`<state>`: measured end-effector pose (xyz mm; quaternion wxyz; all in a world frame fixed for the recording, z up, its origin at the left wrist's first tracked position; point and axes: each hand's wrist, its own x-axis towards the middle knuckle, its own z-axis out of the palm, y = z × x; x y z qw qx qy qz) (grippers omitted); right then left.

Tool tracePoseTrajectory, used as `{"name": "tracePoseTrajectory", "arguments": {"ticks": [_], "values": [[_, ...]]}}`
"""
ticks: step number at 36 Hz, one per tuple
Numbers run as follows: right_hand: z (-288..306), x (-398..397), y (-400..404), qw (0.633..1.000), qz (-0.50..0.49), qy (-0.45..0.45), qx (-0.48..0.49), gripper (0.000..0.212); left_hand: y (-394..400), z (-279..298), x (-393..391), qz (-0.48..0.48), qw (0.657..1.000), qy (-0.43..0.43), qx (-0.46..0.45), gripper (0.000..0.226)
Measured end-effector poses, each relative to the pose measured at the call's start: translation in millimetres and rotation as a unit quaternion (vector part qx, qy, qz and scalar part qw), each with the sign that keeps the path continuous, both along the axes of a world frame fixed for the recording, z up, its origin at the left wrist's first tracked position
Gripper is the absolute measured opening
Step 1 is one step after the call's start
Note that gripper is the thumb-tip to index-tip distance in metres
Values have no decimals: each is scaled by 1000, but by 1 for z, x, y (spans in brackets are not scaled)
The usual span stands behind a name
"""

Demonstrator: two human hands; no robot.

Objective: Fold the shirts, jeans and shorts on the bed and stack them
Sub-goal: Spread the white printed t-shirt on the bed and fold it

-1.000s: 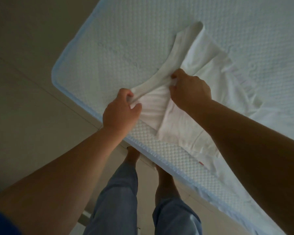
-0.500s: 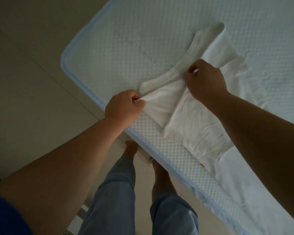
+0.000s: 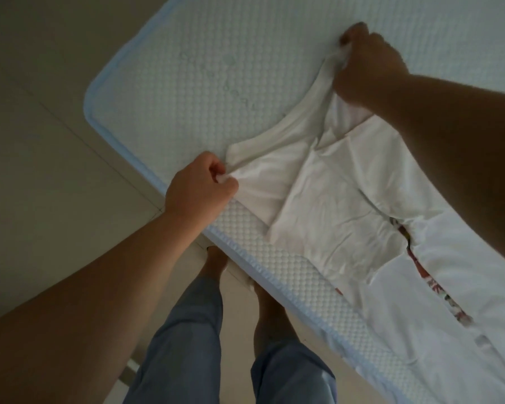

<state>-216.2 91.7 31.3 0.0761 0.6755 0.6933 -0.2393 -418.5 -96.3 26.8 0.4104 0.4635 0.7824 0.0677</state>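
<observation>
A white shirt [image 3: 327, 205] lies partly folded on the quilted mattress [image 3: 216, 83], close to the near edge. My left hand [image 3: 200, 189] pinches one end of the shirt's top edge at the mattress edge. My right hand [image 3: 365, 68] grips the other end of that edge farther up the bed, and the cloth between the two hands is drawn into a long curved band. My right forearm covers part of the shirt.
More white cloth [image 3: 449, 301] lies on the bed at the right, with a red patterned fabric [image 3: 429, 284] showing through a gap in it. The mattress corner [image 3: 94, 109] is at the left. My legs and bare feet [image 3: 216, 266] stand on the beige floor beside the bed.
My right hand has slid along the shirt's edge, up and away from my left hand, stretching the band of cloth. My left hand has kept its pinch near the mattress edge.
</observation>
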Motion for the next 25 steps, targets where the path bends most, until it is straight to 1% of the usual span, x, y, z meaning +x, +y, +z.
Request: {"name": "tracePoseTrajectory", "arguments": {"ticks": [3, 5, 7, 9, 10, 12, 14, 15, 17, 20, 23, 25], "values": [[5, 5, -5, 1000, -1, 13, 24, 46, -1, 8, 5, 12, 998, 20, 55, 18], [14, 9, -19, 996, -25, 49, 70, 48, 0, 17, 10, -3, 995, 37, 95, 18], [26, 12, -42, 988, -47, 95, 112, 45, 4, 26, 16, -22, 993, 40, 112, 15], [36, 17, -72, 984, -58, 127, 107, 35, 6, 33, 25, -51, 994, 25, 91, 8], [39, 20, -89, 985, -59, 134, 90, 29, 5, 34, 29, -76, 995, 12, 67, 8], [41, 27, -128, 988, -56, 135, 46, 20, 0, 34, 40, -135, 991, -19, 1, 24], [39, 33, -159, 990, -64, 128, 4, 17, -4, 32, 54, -181, 982, -39, -46, 36], [36, 35, -170, 990, -72, 124, -14, 18, -5, 31, 60, -190, 980, -44, -48, 37], [30, 39, -182, 988, -92, 119, -30, 19, 2, 29, 73, -174, 983, -54, -30, 33], [24, 40, -182, 985, -119, 121, 4, 26, 27, 22, 87, -134, 990, -49, -13, 36], [20, 37, -170, 987, -107, 102, 64, 38, 54, 15, 96, -172, 985, 3, -7, 24], [15, 34, -159, 991, -84, 79, 68, 43, 66, 13, 98, -200, 979, 26, -6, 19]]}}
